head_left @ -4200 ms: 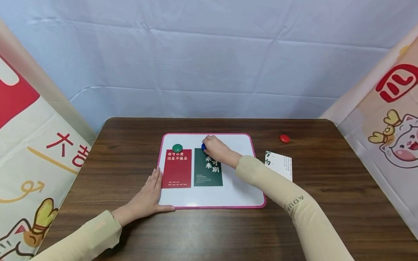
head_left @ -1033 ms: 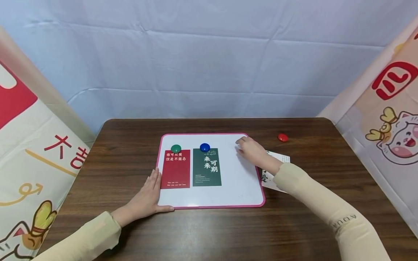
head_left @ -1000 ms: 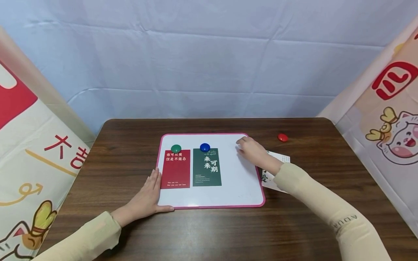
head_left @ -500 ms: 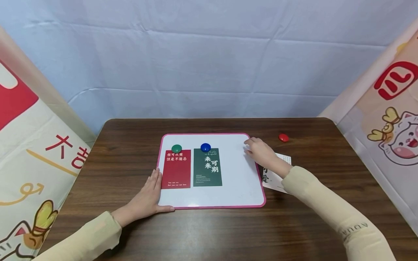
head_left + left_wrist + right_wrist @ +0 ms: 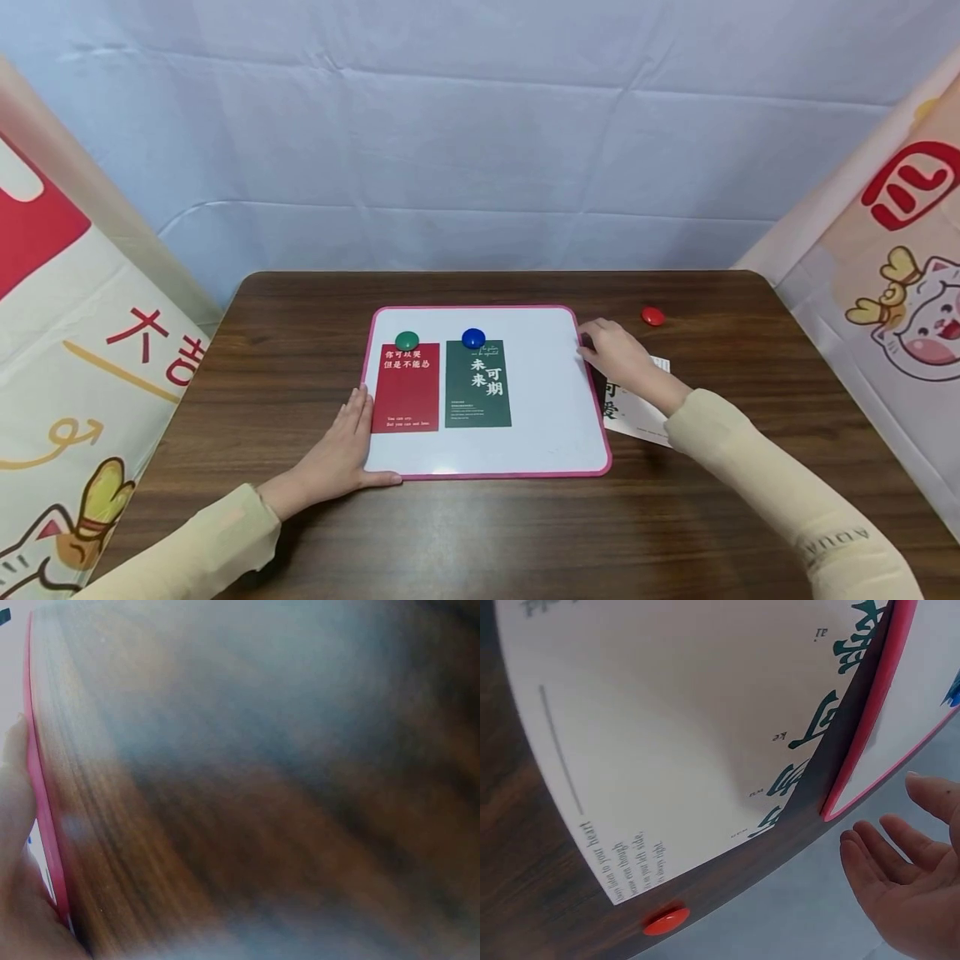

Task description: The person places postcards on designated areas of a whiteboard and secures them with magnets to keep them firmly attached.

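A pink-edged whiteboard (image 5: 555, 425) lies on the table. My left hand (image 5: 337, 446) rests at its left edge, fingers straight and thumb along the front corner. On the board are a red card (image 5: 407, 392) with a round green magnet (image 5: 407, 340) at its top, and a dark green card (image 5: 461, 392) topped by a round blue magnet (image 5: 473, 337). My right hand (image 5: 621, 358) hovers by the board's right edge, fingers loosely bent and holding nothing. Beneath it, partly covered, is a white card (image 5: 637, 417) with dark green characters, wholly off the board in the right wrist view.
A round red magnet (image 5: 653, 316) sits on the wooden table (image 5: 480, 533), beyond the white card. Behind the table hangs a pale cloth (image 5: 480, 150). Printed cloths (image 5: 900, 283) with cartoon cats stand at both sides.
My right hand has let go of the blue magnet, which stays at the top of the green card, and has moved right, off the board to above the white card. The left hand stays put.
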Action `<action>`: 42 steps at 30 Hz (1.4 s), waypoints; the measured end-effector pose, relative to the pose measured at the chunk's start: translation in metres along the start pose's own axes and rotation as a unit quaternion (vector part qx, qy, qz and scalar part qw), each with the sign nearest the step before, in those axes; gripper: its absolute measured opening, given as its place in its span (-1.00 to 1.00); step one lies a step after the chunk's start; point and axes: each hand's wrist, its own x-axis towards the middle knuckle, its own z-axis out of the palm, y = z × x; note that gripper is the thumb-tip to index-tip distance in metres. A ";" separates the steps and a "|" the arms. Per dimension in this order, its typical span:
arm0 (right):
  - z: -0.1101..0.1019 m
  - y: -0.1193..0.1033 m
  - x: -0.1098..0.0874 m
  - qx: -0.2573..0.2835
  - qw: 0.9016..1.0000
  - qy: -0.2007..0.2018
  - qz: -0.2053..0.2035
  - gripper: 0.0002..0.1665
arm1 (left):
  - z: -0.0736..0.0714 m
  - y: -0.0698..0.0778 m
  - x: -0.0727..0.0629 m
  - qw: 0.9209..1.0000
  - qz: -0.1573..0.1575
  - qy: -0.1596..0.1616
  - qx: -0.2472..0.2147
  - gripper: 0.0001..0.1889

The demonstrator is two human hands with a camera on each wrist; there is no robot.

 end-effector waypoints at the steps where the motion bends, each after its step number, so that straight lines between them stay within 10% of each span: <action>1: 0.000 0.001 -0.001 0.001 1.000 -0.001 0.006 -0.58 | 0.000 0.000 0.000 1.000 0.001 0.002 0.001 0.28; 42: -0.013 0.027 -0.038 0.050 0.989 0.015 0.140 -0.52 | -0.002 0.001 0.002 1.000 0.001 -0.008 0.002 0.27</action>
